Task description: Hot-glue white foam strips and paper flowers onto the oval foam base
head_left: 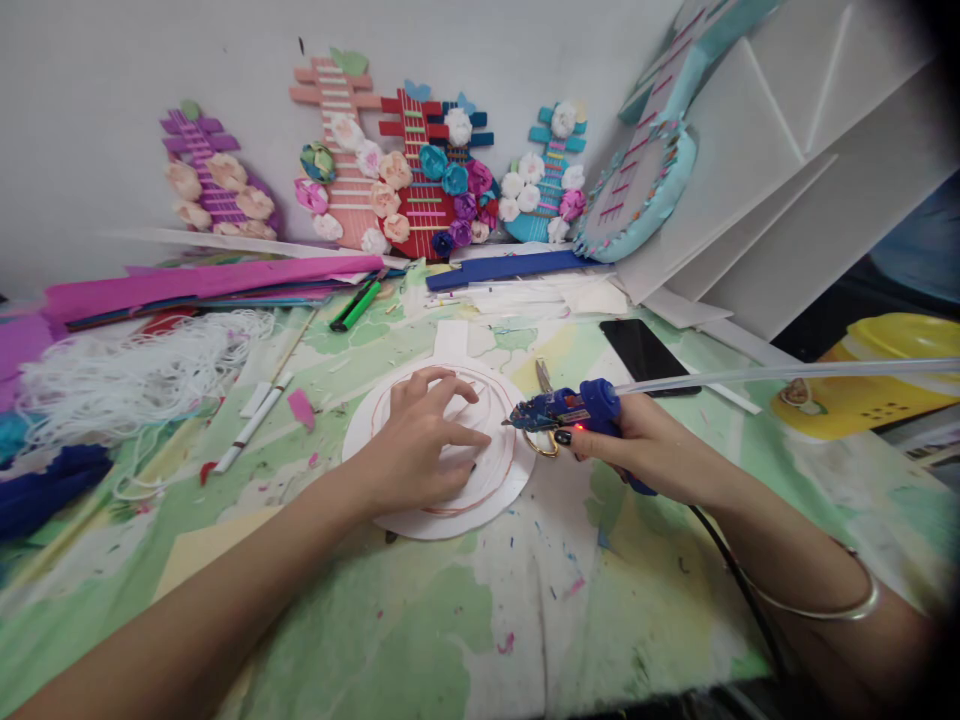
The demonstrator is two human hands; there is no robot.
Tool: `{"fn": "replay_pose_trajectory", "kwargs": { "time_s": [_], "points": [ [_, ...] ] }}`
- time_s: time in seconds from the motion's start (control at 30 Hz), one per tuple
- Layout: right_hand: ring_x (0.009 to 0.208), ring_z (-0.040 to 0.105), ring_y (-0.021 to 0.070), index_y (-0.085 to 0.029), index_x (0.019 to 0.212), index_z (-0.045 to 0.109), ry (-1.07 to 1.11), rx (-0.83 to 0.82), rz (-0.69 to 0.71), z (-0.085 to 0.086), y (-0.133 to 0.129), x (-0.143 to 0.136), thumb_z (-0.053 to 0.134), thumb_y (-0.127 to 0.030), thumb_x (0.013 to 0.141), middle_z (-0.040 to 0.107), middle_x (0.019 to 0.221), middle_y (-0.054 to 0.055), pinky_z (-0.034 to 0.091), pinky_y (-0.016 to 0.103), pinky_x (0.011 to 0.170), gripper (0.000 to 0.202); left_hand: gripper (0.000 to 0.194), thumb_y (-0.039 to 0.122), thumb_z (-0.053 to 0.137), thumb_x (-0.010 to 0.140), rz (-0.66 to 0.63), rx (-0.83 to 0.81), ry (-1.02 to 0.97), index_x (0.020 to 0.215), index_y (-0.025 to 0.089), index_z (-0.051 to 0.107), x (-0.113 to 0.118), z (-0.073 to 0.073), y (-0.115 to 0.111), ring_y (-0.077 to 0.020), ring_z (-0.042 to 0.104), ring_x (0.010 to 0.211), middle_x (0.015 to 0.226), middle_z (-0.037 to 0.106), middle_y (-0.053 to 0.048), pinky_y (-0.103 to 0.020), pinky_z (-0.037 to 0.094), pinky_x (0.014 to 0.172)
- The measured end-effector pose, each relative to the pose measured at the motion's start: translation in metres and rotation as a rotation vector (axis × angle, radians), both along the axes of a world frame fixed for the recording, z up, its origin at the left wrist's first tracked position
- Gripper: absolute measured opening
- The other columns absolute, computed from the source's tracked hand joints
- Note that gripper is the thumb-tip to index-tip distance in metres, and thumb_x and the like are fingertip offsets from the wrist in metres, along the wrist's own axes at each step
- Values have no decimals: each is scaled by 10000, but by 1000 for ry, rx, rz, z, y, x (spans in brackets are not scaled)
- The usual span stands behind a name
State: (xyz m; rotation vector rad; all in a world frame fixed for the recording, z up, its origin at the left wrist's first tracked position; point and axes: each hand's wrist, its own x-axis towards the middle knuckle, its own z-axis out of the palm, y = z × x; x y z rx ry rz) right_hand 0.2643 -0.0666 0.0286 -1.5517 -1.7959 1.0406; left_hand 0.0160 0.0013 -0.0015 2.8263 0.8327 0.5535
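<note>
The left hand [418, 445] is spread, fingers apart, on the white disc [484, 485], which lies on a patterned tablecloth [405, 640]. The right hand [660, 448], well apart from the left, is wrapped around a blue glue gun [581, 403]; its nozzle points in over the disc's right side, though whether it touches is hard to judge. Scissors [543, 375] lie just right of the disc, partly hidden by the gun. Farther right of it is a black phone [646, 355]. Left of the disc lie a white marker [253, 423] and, farther out, heaped white string [142, 370]. Behind the disc, flower-trimmed guitar shapes [351, 205] lean by the wall [247, 60].
</note>
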Motion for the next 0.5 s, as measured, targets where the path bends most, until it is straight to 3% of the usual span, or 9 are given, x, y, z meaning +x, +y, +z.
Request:
{"fn": "replay_pose_trajectory", "kwargs": {
  "time_s": [0.3,0.5],
  "points": [
    [437,381,72,-156,681,575,47,40,-91,-3,0,4,574,-436,823,433,511,-41,286,207,396,314,328,186,600,659,22,37,44,954,286,704,1,0,-2,-362,279,1243,1220,499,-64,-555,259,982],
    [400,398,84,-177,691,518,187,45,-259,-6,0,1,589,-469,809,434,472,-47,319,220,380,323,354,167,595,666,24,16,20,976,299,704,-1,1,-4,-361,277,1253,1222,497,-69,-561,267,985]
  ]
}}
